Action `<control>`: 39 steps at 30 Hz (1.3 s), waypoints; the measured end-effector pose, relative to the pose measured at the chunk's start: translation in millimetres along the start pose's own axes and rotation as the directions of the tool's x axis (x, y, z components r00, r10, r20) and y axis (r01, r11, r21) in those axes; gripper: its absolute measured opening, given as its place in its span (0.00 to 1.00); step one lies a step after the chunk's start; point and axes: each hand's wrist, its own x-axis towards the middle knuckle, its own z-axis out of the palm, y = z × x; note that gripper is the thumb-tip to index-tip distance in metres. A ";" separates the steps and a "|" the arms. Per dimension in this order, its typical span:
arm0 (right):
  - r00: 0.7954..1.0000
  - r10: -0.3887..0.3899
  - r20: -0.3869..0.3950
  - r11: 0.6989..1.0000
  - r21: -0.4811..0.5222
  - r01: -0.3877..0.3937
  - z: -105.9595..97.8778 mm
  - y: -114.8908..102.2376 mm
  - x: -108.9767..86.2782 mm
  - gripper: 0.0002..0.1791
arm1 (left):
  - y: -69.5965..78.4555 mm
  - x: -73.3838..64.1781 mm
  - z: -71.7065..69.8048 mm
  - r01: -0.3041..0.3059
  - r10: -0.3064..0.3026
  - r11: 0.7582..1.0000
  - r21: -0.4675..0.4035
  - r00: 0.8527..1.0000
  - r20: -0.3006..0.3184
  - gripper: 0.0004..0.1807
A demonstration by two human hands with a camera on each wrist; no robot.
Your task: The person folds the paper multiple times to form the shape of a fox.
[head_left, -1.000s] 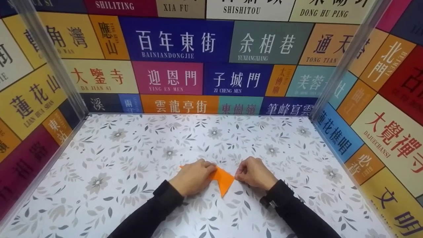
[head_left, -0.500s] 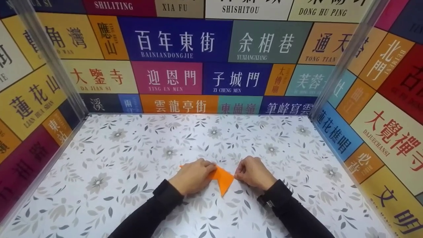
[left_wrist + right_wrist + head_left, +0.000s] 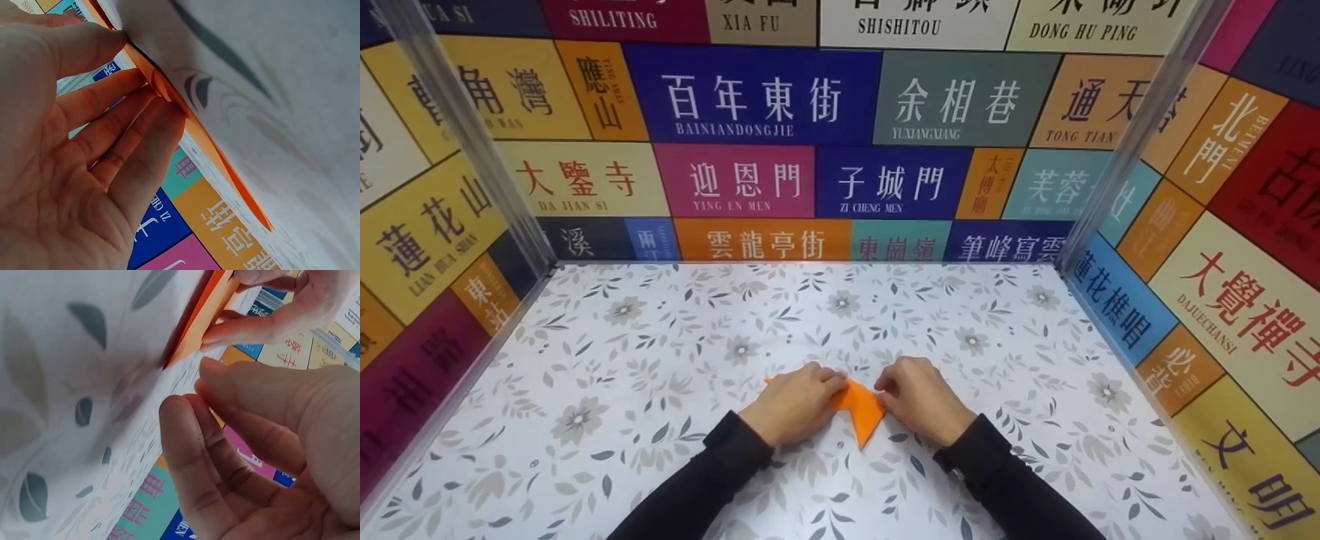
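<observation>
A folded piece of orange paper [image 3: 864,412] with pointed corners lies on the table. My left hand [image 3: 795,405] rests over its left part, so only a small tip shows beyond that hand. In the left wrist view the thumb and fingertips of the left hand [image 3: 84,146] press along the paper [image 3: 216,157], the fingers nearly straight. My right hand [image 3: 926,401] is at the paper's right corner, fingers loosely bent. The right wrist view shows the fingertips of the right hand [image 3: 253,444] close together, just off the paper [image 3: 199,326], with nothing visible between them.
The white tabletop [image 3: 675,315] has a grey floral pattern. Panels with colourful place-name signs stand behind [image 3: 757,94], at the left [image 3: 435,225] and at the right [image 3: 1222,277]. Clear strips run up the two back corners.
My right hand has moved slightly left, up to the paper's right corner. The left hand stays in place on the paper. The head view has shifted a little.
</observation>
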 end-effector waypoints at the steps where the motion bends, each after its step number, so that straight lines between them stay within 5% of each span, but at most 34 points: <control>1: 1.000 -0.019 0.003 1.000 -0.005 0.019 1.3 -1.3 0.2 0.04 | -0.1 -0.2 -0.1 0.001 -0.001 1.000 -0.002 1.000 0.001 0.21; 10: 0.995 -0.096 0.033 0.995 -0.034 0.097 12.0 -6.2 5.0 0.05 | -2.4 1.1 -0.5 -0.020 0.020 1.000 -0.023 1.000 0.001 0.20; 19: 0.985 -0.170 -0.020 0.985 -0.036 0.169 21.9 -2.9 11.5 0.03 | -5.0 0.0 2.7 -0.030 0.029 0.998 -0.054 0.999 -0.016 0.19; 34: 0.992 -0.125 -0.010 0.992 -0.024 0.124 23.8 -7.0 12.8 0.03 | -7.9 -1.1 -5.6 -0.081 0.074 0.992 -0.092 0.994 -0.078 0.13; 39: 0.991 -0.135 -0.012 0.990 -0.038 0.134 25.1 -7.2 12.4 0.02 | -13.0 -3.0 -10.4 -0.031 0.021 0.995 -0.092 0.994 -0.103 0.10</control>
